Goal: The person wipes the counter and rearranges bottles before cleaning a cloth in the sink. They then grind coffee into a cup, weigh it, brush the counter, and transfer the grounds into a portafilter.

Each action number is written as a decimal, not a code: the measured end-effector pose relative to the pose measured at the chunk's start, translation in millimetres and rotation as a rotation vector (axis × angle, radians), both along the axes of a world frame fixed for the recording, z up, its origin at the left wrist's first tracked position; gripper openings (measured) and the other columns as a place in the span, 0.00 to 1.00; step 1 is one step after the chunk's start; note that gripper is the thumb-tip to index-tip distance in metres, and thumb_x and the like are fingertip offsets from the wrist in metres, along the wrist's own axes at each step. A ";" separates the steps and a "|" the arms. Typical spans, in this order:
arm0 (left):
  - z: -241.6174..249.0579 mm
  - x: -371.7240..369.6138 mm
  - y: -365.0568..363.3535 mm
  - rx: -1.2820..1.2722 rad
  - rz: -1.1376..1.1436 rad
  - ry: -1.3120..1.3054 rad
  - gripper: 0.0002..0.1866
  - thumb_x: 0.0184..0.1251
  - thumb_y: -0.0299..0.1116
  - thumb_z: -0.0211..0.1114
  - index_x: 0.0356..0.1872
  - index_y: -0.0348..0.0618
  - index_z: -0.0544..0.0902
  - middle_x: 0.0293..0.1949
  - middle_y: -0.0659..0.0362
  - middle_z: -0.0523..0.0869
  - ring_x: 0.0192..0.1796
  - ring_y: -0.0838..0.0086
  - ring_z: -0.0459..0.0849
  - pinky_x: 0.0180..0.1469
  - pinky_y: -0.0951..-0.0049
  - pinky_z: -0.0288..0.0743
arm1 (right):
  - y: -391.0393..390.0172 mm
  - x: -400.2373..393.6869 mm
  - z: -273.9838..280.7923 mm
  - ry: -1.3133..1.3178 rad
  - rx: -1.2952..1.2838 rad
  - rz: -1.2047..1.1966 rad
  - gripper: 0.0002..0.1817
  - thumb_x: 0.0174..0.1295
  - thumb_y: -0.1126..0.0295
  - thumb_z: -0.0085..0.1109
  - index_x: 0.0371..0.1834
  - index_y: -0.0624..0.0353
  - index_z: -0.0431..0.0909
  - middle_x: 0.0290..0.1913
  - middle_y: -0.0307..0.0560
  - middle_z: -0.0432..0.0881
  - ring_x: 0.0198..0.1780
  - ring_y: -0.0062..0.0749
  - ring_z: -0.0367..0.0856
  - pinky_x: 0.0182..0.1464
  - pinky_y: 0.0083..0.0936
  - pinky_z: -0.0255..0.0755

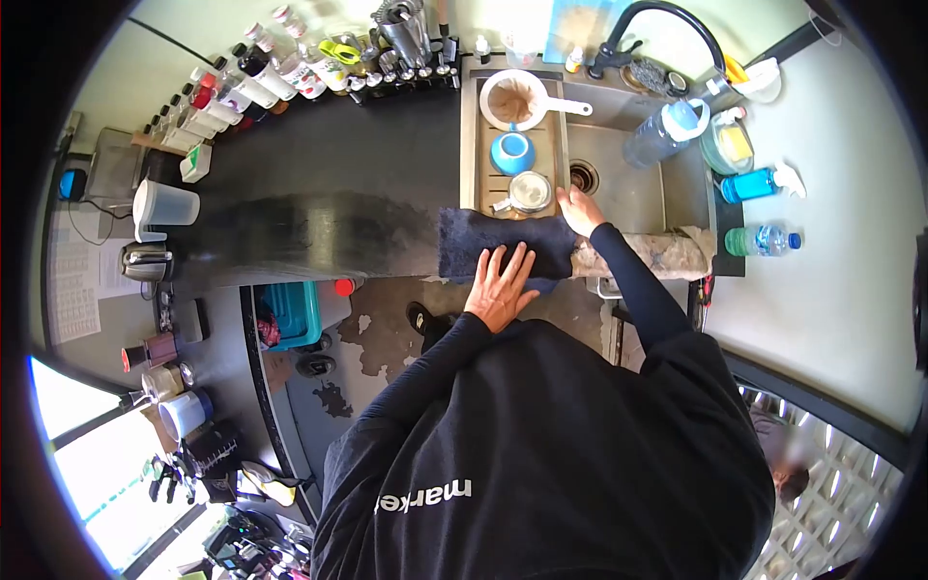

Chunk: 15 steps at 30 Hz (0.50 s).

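Observation:
My left hand (501,285) lies flat, fingers spread, on a dark cloth (505,235) draped over the front edge of the counter and sink. To its right, my right hand (580,211) hovers or rests by the sink's front edge, seen side-on with its fingers loosely extended; I see nothing held in it. A pale, stained cloth (667,254) lies along the edge under my right forearm. Just beyond my hands, a metal pitcher (529,191), a blue cup (512,153) and a white strainer with a handle (515,100) stand on the drain tray (543,155).
The sink basin (628,198) holds a large clear bottle (665,133) under a black faucet (667,12). A blue spray bottle (759,184) and a plastic bottle (768,241) stand right. Several syrup bottles (261,77) line the back left. A person (788,464) is behind at lower right.

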<state>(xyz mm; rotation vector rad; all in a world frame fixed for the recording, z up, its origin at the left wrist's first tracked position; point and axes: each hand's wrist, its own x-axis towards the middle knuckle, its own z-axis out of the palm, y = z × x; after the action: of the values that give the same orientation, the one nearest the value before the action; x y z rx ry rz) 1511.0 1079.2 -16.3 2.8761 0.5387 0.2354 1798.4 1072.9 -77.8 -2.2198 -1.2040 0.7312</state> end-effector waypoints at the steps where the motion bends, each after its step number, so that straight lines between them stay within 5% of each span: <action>1: 0.0 -0.7 -1.9 0.016 0.006 -0.003 0.39 0.75 0.56 0.58 0.78 0.43 0.65 0.78 0.52 0.64 0.73 0.50 0.66 0.77 0.43 0.55 | -0.3 0.4 2.8 -0.006 0.002 0.008 0.33 0.79 0.47 0.41 0.46 0.77 0.74 0.45 0.82 0.81 0.54 0.73 0.80 0.57 0.55 0.73; 10: 2.6 5.7 5.6 0.013 0.046 0.050 0.40 0.75 0.60 0.56 0.79 0.47 0.64 0.75 0.55 0.69 0.69 0.55 0.70 0.72 0.45 0.60 | 5.4 12.7 52.3 0.021 -0.068 0.049 0.35 0.78 0.45 0.39 0.43 0.76 0.75 0.42 0.79 0.82 0.51 0.71 0.83 0.54 0.53 0.74; 15: 9.2 12.9 15.7 0.099 0.081 -0.032 0.41 0.72 0.62 0.58 0.79 0.49 0.66 0.76 0.56 0.70 0.60 0.62 0.74 0.59 0.53 0.67 | 10.6 18.6 80.1 0.019 -0.074 0.081 0.37 0.77 0.43 0.41 0.25 0.72 0.73 0.24 0.66 0.80 0.36 0.58 0.85 0.44 0.48 0.75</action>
<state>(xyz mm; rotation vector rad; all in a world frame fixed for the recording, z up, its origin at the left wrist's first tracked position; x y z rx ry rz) 1523.9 1095.0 -7.1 2.9431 0.6557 0.3297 1817.0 1083.6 2.2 -2.2288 -1.2833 0.8398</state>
